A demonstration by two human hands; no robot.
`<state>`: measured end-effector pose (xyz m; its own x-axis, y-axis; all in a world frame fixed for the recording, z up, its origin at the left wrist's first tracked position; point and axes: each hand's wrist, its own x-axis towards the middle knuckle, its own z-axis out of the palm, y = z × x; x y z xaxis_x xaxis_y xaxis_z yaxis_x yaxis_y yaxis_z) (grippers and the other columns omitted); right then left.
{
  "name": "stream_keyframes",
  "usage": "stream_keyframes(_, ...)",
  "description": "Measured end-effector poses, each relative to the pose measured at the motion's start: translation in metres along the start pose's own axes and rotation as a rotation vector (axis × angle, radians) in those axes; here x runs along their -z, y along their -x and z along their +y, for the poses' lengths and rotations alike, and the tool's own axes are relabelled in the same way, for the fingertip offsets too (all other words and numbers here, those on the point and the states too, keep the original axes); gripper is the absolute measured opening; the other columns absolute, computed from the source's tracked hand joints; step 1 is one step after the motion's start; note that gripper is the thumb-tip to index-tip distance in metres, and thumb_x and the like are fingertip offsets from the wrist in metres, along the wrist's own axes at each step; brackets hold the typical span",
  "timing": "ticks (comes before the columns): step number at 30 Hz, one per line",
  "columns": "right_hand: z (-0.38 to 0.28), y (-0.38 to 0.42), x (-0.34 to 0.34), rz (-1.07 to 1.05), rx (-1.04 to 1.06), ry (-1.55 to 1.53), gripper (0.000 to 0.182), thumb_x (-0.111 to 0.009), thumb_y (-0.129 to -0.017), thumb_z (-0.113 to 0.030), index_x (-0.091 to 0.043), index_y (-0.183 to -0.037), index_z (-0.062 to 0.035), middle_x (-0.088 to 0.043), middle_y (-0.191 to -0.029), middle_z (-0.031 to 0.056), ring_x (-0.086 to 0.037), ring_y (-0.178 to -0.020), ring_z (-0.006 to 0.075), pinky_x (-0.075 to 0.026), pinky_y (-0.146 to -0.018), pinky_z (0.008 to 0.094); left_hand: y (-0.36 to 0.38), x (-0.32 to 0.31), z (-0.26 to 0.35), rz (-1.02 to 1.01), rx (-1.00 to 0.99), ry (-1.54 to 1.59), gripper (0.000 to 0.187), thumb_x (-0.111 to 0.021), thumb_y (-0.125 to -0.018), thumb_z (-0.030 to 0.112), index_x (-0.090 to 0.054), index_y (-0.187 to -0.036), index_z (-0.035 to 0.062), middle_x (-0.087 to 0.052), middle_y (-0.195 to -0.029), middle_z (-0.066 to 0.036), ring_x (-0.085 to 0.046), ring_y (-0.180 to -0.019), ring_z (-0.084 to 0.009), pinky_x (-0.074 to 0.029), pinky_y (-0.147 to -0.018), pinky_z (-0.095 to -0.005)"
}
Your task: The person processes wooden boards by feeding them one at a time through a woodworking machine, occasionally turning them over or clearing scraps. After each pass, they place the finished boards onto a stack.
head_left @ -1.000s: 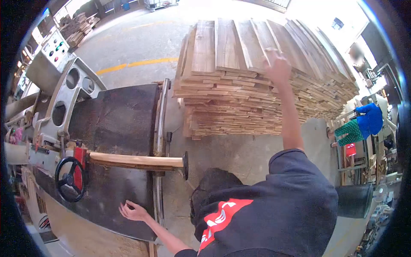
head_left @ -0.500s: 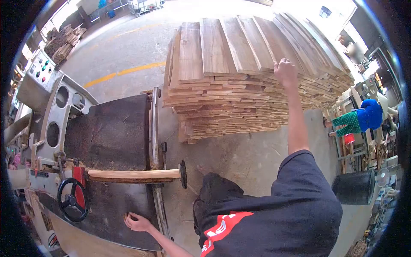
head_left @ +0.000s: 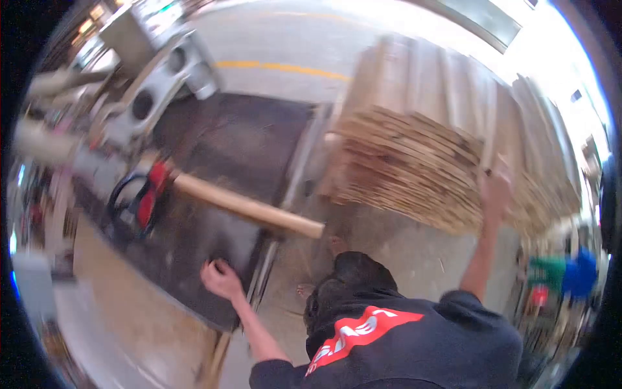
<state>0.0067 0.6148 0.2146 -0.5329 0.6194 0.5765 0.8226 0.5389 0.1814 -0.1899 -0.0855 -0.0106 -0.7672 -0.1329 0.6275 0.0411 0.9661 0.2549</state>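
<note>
Head view: the right hand is at the near edge of a broad stack of brown, rough-edged wooden planks, on the right of the scene. Its fingers point toward the far side, at the end of one narrow plank in the top layer. Blur hides how far open they are and whether they have hold of that end or only lie against it. The step in hand looks like reaching for, or steadying, a plank on top of the stack. A firm hold there would call for the fingers to close around the plank's end, with the arm clear of the layers beneath.

The left hand is low over the near part of a dark, flat table on the left. Its fingers are loosely curled, part open; a small dark patch shows by their tips, and whether they hold anything cannot be told. Beyond this hand, a pale wooden bar slants across the table, one end beside a red bracket and a black handwheel, the other reaching past the table's edge. On the far right is another person in blue, well apart from both hands.
</note>
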Motion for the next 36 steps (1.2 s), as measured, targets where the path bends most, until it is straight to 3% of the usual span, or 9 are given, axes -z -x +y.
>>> stream_keyframes(4, 0.024, -0.016, -0.012, -0.009, 0.208, -0.043, 0.066, -0.074, -0.093, -0.023, -0.053, -0.153, -0.0074, -0.056, -0.157, 0.0133, -0.057, -0.139, 0.0333, -0.055, -0.105, 0.0429, 0.001, 0.002, 0.000, -0.016, 0.086, 0.129, 0.015, -0.071, -0.097, 0.020, -0.072, -0.102, 0.0054, -0.073, -0.124, -0.015, -0.063, -0.125, -0.0390, -0.047, -0.107, -0.0516)
stream_keyframes(8, 0.016, -0.019, 0.028, 0.092, 0.282, -0.079, 0.064, -0.077, -0.094, -0.030, -0.058, -0.150, -0.0060, -0.068, -0.138, 0.0199, -0.069, -0.120, 0.0371, -0.058, -0.094, 0.0432, 0.019, -0.002, -0.004, -0.036, 0.223, 0.098, 0.017, -0.072, -0.098, 0.023, -0.070, -0.108, 0.0097, -0.068, -0.136, -0.010, -0.054, -0.139, -0.0341, -0.037, -0.116, -0.0503)
stream_keyframes(14, 0.053, -0.030, 0.143, 0.182, -0.209, -0.141, 0.041, -0.082, -0.095, -0.039, -0.081, -0.117, -0.0045, -0.082, -0.100, 0.0127, -0.079, -0.090, 0.0229, -0.060, -0.080, 0.0334, 0.009, -0.005, -0.001, -0.040, 0.188, 0.116, 0.019, -0.072, -0.098, 0.028, -0.071, -0.108, 0.0111, -0.068, -0.134, -0.009, -0.054, -0.138, -0.0346, -0.037, -0.115, -0.0517)
stream_keyframes(19, 0.023, 0.010, 0.228, 0.456, -0.175, -0.821, 0.031, -0.078, -0.100, -0.021, -0.078, -0.119, 0.0041, -0.082, -0.111, 0.0092, -0.076, -0.095, 0.0141, -0.059, -0.091, 0.0295, 0.005, -0.015, -0.009, 0.010, 0.208, 0.069, 0.014, -0.073, -0.097, 0.026, -0.072, -0.103, 0.0133, -0.070, -0.131, -0.004, -0.058, -0.135, -0.0301, -0.040, -0.111, -0.0480)
stream_keyframes(23, 0.023, 0.023, 0.182, 0.253, -0.337, -1.106, 0.037, -0.073, -0.102, -0.029, -0.078, -0.123, 0.0018, -0.077, -0.125, 0.0137, -0.073, -0.109, 0.0209, -0.057, -0.100, 0.0359, 0.004, -0.010, -0.008, 0.008, 0.193, 0.071, 0.014, -0.073, -0.098, 0.026, -0.073, -0.101, 0.0124, -0.073, -0.126, -0.005, -0.060, -0.132, -0.0302, -0.041, -0.109, -0.0476)
stream_keyframes(27, -0.074, 0.064, 0.138, 0.150, 0.080, -1.063, 0.048, -0.077, -0.097, -0.041, -0.078, -0.124, -0.0017, -0.069, -0.129, 0.0141, -0.061, -0.124, 0.0240, -0.043, -0.113, 0.0438, 0.005, -0.009, -0.006, 0.142, 0.140, 0.245, 0.012, -0.069, -0.101, 0.022, -0.072, -0.104, 0.0106, -0.075, -0.119, -0.008, -0.064, -0.124, -0.0334, -0.046, -0.105, -0.0489)
stream_keyframes(28, -0.133, 0.089, 0.167, -0.059, -0.213, -1.272, 0.043, -0.080, -0.096, -0.038, -0.079, -0.122, -0.0042, -0.064, -0.140, 0.0161, -0.056, -0.129, 0.0219, -0.039, -0.114, 0.0433, 0.012, -0.002, -0.005, 0.188, 0.138, 0.308, 0.012, -0.069, -0.101, 0.021, -0.072, -0.105, 0.0099, -0.075, -0.117, -0.009, -0.065, -0.122, -0.0342, -0.047, -0.104, -0.0495)
stream_keyframes(32, -0.237, 0.131, 0.163, -0.612, 0.014, -1.716, 0.028, -0.083, -0.095, -0.022, -0.080, -0.113, -0.0016, -0.073, -0.105, 0.0034, -0.062, -0.091, 0.0104, -0.047, -0.077, 0.0313, 0.047, 0.047, 0.029, 0.166, 0.168, 0.593, 0.017, -0.061, -0.103, 0.016, -0.071, -0.112, 0.0043, -0.074, -0.120, -0.012, -0.063, -0.124, -0.0391, -0.045, -0.109, -0.0497)
stream_keyframes(36, -0.302, 0.200, 0.148, -0.894, -0.111, -1.968, 0.027, -0.080, -0.098, -0.020, -0.079, -0.115, 0.0008, -0.073, -0.098, -0.0007, -0.064, -0.086, 0.0074, -0.050, -0.076, 0.0274, 0.096, 0.112, 0.074, 0.000, 0.304, 0.630, 0.054, -0.068, -0.097, 0.040, -0.062, -0.136, 0.0025, -0.062, -0.144, -0.016, -0.044, -0.146, -0.0405, -0.033, -0.121, -0.0520)
